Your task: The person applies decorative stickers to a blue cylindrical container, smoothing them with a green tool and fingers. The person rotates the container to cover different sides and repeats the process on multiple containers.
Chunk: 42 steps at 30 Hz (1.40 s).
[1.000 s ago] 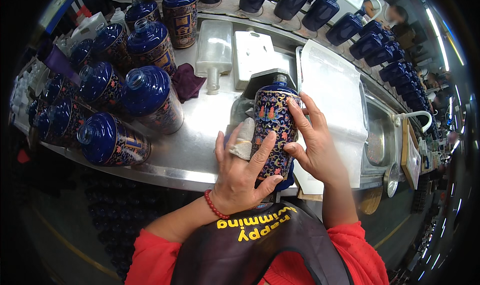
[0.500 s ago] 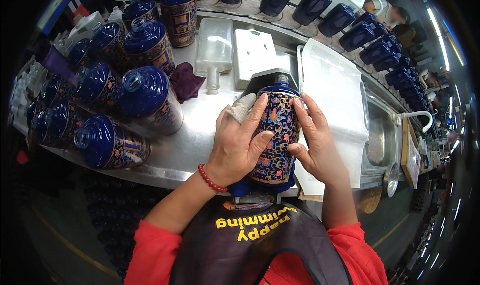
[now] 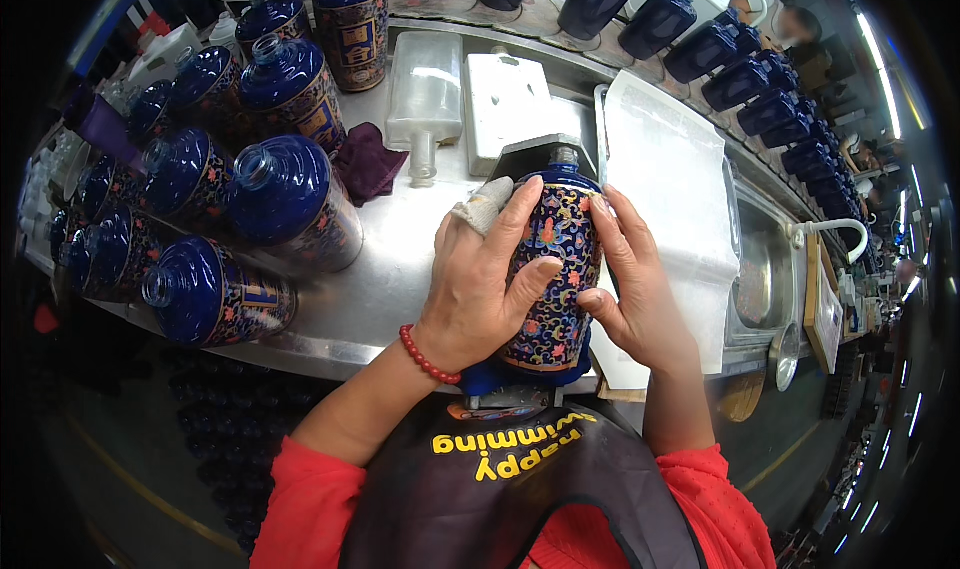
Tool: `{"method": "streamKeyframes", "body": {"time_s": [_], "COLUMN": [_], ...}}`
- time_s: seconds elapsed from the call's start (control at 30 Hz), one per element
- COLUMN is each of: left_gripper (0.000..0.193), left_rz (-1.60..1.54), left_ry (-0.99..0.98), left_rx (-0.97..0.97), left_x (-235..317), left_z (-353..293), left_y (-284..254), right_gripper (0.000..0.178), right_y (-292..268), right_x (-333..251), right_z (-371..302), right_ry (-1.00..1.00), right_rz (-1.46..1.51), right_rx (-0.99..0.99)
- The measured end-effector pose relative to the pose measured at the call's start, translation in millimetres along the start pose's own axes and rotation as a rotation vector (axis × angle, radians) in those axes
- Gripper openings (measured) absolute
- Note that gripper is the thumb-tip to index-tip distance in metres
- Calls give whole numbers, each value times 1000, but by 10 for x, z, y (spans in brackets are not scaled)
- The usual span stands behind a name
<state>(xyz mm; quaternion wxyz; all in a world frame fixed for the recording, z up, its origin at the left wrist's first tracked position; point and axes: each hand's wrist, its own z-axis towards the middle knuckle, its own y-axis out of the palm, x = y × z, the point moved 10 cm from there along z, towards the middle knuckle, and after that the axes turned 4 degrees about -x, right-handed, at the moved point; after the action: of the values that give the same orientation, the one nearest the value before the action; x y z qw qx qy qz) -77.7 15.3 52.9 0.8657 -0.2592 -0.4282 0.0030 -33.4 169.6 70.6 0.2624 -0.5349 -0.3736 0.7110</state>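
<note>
A dark blue bottle (image 3: 553, 259) wrapped in a colourful floral pattern lies between my hands, its clear neck pointing away from me. My left hand (image 3: 482, 269) presses along its left side, thumb across the pattern and fingers toward the shoulder. Grey cloth (image 3: 482, 209) shows at the fingers of that hand; how it is held is hidden. My right hand (image 3: 632, 274) grips the right side, with fingertips near the shoulder and thumb lower down. Beneath the bottle's base, blue padding (image 3: 485, 377) shows at the edge of the metal table.
Several patterned blue bottles (image 3: 290, 204) crowd the left, beside a purple cloth (image 3: 368, 161). Beyond my hands lie a clear empty bottle (image 3: 426, 89) and a white container (image 3: 507, 104). White sheets (image 3: 670, 199) and a sink (image 3: 762, 269) are at right. Plain blue bottles (image 3: 657, 22) line a conveyor behind.
The plain blue bottles at the back have shifted rightward along the conveyor. My hands and the patterned bottle between them stay almost in place.
</note>
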Motion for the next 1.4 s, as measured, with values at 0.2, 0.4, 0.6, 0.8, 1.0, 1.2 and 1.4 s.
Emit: {"method": "streamKeyframes", "body": {"time_s": [0.2, 0.4, 0.6, 0.8, 1.0, 1.2, 1.4], "left_gripper": [73, 72, 67, 70, 72, 74, 74], "left_rz": [-22, -179, 144, 127, 186, 200, 238], "left_ry": [0, -69, 28, -23, -18, -47, -15], "left_rx": [7, 9, -51, -70, -60, -100, -60], "left_x": [7, -53, 145, 118, 142, 123, 161], "left_z": [-14, -6, 12, 30, 47, 19, 45], "left_y": [16, -26, 17, 21, 27, 54, 27], "right_gripper": [82, 79, 76, 77, 80, 80, 81], "right_y": [1, -12, -7, -5, 1, 11, 18], "right_x": [15, -1, -2, 6, 29, 53, 68], "right_z": [3, 13, 29, 42, 40, 37, 16], "right_ry": [5, -6, 1, 10, 22, 23, 25], "right_rz": [-2, -2, -17, -7, 29, 41, 52], "right_rx": [0, 4, 9, 4, 10, 2, 3]}}
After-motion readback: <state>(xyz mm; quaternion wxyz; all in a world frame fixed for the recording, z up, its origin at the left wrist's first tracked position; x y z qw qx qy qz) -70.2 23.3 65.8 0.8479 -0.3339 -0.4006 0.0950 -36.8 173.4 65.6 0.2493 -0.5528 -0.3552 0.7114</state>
